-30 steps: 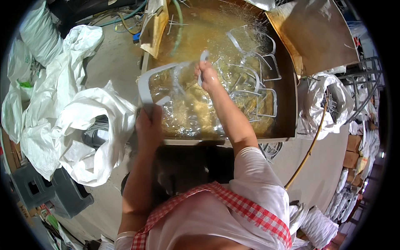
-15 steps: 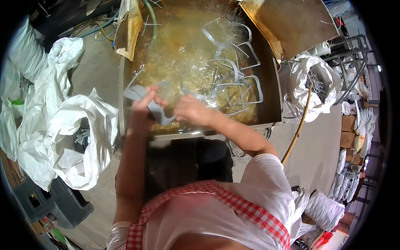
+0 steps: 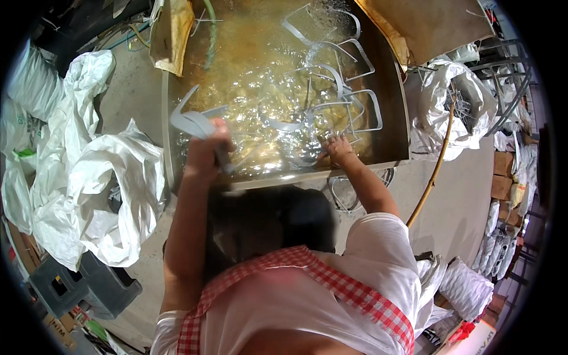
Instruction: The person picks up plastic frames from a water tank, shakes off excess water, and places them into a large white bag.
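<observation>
My left hand (image 3: pixel 208 151) is closed around bent flat grey strips (image 3: pixel 192 123), held over the left side of a metal tank (image 3: pixel 331 176) of yellowish, bubbling water. What they are made of is not clear. My right hand (image 3: pixel 338 149) reaches over the tank's near rim at the right, fingers spread at the water's surface. Its fingertips are beside a curved grey strip partly under water; whether they touch it I cannot tell. Several angular bent grey frames (image 3: pixel 371 109) lie in the water farther right, partly submerged and overlapping.
A green hose (image 3: pixel 211 35) enters the tank's far left. White woven sacks (image 3: pixel 127 177) stand at the left, beside a dark plastic stool (image 3: pixel 89 287). At the right, a wooden stick (image 3: pixel 435 165) leans against an open sack (image 3: pixel 435 136) of thin metal pieces. Cardboard (image 3: pixel 429 26) covers the far right corner.
My right hand has moved right, away from my left hand, to the water by the frames. My left hand has kept hold of the grey strips, which have turned and shifted slightly.
</observation>
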### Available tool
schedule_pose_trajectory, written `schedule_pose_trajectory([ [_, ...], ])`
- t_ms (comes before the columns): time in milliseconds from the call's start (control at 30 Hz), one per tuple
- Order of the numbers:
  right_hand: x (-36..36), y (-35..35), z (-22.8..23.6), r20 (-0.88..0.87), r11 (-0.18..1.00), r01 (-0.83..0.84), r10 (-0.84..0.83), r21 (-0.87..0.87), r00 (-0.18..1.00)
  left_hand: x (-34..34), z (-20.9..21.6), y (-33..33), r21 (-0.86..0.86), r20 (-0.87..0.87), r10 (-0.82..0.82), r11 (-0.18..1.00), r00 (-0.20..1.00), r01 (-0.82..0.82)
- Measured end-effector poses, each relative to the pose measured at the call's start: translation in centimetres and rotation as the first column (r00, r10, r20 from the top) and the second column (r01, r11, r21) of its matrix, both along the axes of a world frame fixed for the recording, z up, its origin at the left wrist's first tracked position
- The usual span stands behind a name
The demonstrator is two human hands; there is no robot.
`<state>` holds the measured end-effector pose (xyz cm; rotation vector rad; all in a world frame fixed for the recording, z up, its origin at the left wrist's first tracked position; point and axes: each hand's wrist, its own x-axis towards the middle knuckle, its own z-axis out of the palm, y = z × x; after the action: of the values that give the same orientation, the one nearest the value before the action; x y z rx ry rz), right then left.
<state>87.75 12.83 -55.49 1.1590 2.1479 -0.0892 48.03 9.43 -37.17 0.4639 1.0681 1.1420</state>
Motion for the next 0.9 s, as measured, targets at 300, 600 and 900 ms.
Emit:
schedule_pose_trajectory([
  [300,-3.3,0.9,-1.1,-0.444,0.968,0.107,-0.201,-0.228,0.873,0.6,-1.6,-0.5,0.046,-0.194,0.006,0.999,0.981,0.003],
  [600,-9.4,4.4,12.8,-0.716,0.925,-0.172,0.373,0.339,0.591,2.4,-3.4,-0.9,0.264,-0.826,-0.019,0.871,0.563,0.415],
  [900,-22.1,6.2,17.1,-0.945,0.944,0.204,0.206,0.260,0.252,2.6,-3.1,-0.4,0.179,-0.475,-0.403,0.826,0.782,0.535],
])
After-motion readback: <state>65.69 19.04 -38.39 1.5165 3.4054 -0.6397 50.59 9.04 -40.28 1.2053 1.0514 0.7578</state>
